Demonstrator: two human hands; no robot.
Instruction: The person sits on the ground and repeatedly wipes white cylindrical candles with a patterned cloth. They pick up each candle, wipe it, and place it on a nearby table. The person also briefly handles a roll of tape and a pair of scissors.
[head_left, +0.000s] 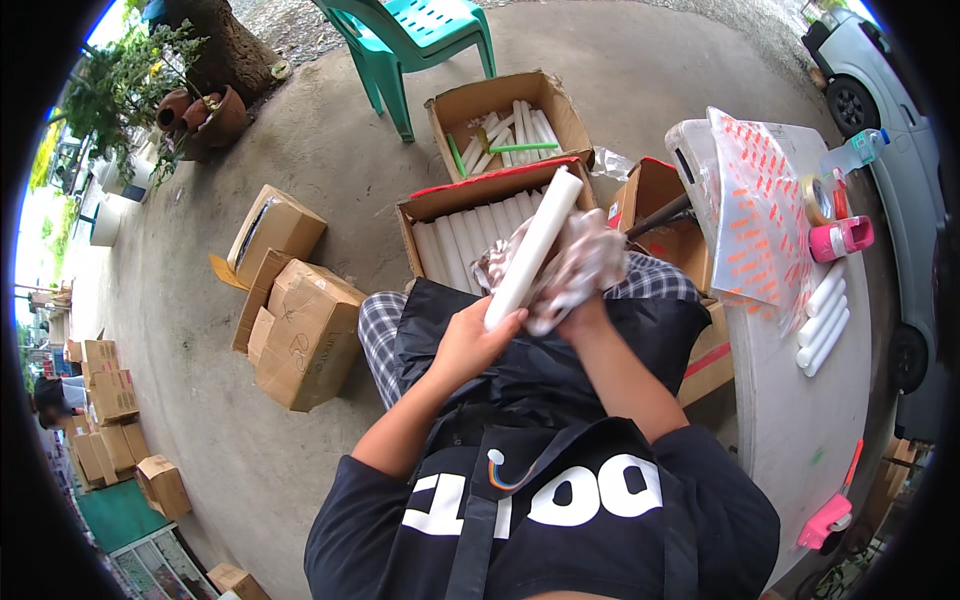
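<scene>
My left hand (478, 340) is wrapped round the lower end of a thick white candle (538, 245), which slants up and away over my lap. My right hand (580, 316) grips a crumpled brown-and-white cloth (588, 262) against the candle's side; the cloth hides most of its fingers. Just beyond my knees, an open cardboard box (408, 238) with a red-taped edge holds a row of white candles (462, 243), partly covered by the cloth. Black fabric (440, 325) lies across my lap.
Behind it, another box (566, 108) holds loose candles and green strips. On the right, a table (790, 430) carries printed plastic sheets (745, 215), several candles (825, 325), a pink tape dispenser (840, 238) and a bottle (858, 150). Cartons (310, 335) stand left; a green chair (400, 45) stands ahead.
</scene>
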